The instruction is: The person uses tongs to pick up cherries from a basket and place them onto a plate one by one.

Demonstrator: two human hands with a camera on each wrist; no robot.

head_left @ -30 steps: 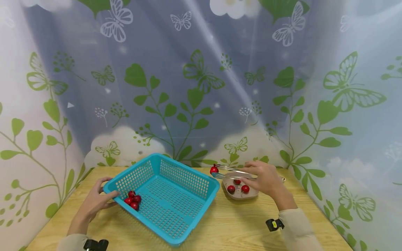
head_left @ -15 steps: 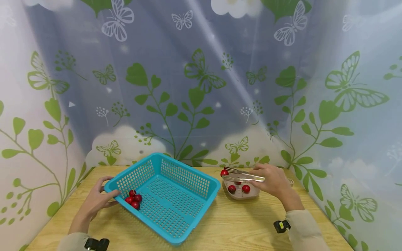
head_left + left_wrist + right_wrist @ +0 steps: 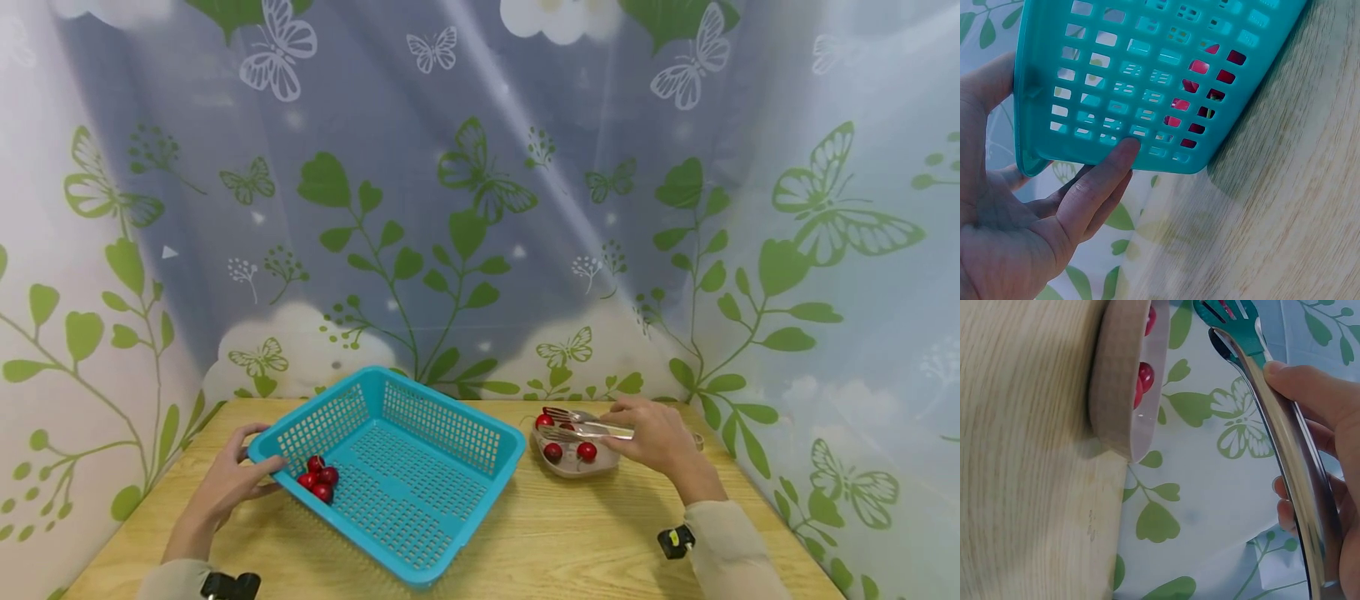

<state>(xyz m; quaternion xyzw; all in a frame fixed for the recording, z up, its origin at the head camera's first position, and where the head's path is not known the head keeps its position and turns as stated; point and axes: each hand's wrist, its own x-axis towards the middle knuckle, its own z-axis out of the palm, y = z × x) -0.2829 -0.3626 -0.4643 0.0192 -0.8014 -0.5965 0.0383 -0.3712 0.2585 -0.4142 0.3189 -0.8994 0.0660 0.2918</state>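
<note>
I have the right hand (image 3: 656, 435) gripping the tongs (image 3: 603, 431). Relative to one second earlier, the tongs have shifted rightward, from beside the bowl (image 3: 573, 471) to above it. The cherry (image 3: 544, 422) at their tips is now at the bowl's left end; I cannot tell whether the tips pinch it. The left hand (image 3: 231, 481), unmoved, pinches the rim of the basket (image 3: 396, 489).

Tongs (image 3: 1291, 444) partly beyond right-wrist view's edge
</note>
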